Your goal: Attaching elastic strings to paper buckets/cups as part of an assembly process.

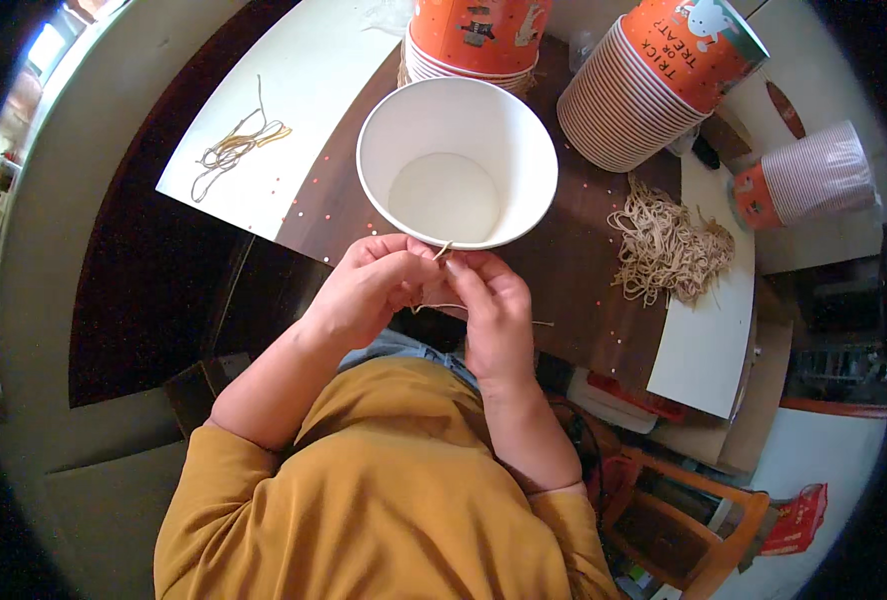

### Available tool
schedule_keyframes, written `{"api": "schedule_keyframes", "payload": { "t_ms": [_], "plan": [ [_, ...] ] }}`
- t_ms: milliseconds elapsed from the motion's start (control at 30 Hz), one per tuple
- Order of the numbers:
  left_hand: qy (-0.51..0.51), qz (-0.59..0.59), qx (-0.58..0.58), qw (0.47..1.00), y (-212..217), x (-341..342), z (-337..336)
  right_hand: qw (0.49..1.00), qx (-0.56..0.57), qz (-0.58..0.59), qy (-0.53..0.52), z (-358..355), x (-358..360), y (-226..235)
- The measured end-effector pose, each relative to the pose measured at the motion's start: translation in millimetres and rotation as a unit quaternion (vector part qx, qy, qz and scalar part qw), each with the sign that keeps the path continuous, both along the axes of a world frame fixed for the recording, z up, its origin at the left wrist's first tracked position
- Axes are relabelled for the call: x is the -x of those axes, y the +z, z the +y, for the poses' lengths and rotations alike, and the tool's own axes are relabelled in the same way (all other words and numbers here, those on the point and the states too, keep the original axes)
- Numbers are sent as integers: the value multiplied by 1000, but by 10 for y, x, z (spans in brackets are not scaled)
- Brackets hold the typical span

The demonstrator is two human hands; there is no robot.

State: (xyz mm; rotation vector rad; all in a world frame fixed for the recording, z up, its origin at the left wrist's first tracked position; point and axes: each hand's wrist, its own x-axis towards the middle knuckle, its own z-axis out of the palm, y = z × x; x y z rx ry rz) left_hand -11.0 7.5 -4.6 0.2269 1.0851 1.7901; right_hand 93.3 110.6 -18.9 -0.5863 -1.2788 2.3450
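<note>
A large white-lined paper bucket (pixel 519 130) stands open side up in front of me on the brown tabletop. At its near rim my left hand (pixel 379 280) and my right hand (pixel 494 300) meet, fingertips nearly touching. Both hands are closed in a pinch on a thin beige cord (pixel 444 252) right by the rim. A loose length of the cord hangs beneath the fingers, and an end sticks out to the right of my right hand. Whether the cord passes through the bucket's wall is hidden by my fingers.
Stacked orange buckets (pixel 632 100) lean at the back right, with another stack (pixel 474 45) behind the open bucket. A wrapped stack (pixel 809 175) lies far right. A tangled cord pile (pixel 669 245) sits on the right, several loose cords (pixel 234 150) on the left. A wooden chair (pixel 699 500) stands lower right.
</note>
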Motion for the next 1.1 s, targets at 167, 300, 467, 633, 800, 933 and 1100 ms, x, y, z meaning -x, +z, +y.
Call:
{"api": "schedule_keyframes", "payload": {
  "t_ms": [167, 300, 467, 633, 800, 933, 1100],
  "plan": [
    [0, 3, -9, 1000, -47, 27, -45, 865, -477, -25, -154, 51, -88, 133],
    [11, 28, -4, 1000, -3, 18, -40, 808, -577, -25, -113, 96, -83, 193],
    [9, 94, -19, 995, -16, 26, -63, 759, -643, -2, -99, 144, -41, 182],
    [5, 136, -19, 990, -42, 39, -68, 783, -619, 4, -65, 179, -28, 165],
    [-19, 115, -26, 993, -19, 40, -48, 750, -655, -6, -88, 213, 9, 188],
    [-34, 84, -34, 995, -42, 39, -37, 625, -763, 3, -166, 229, 23, 205],
    [-18, 163, 25, 986, 22, 27, -36, 607, -775, 11, -175, 253, -48, 247]
  ]
}}
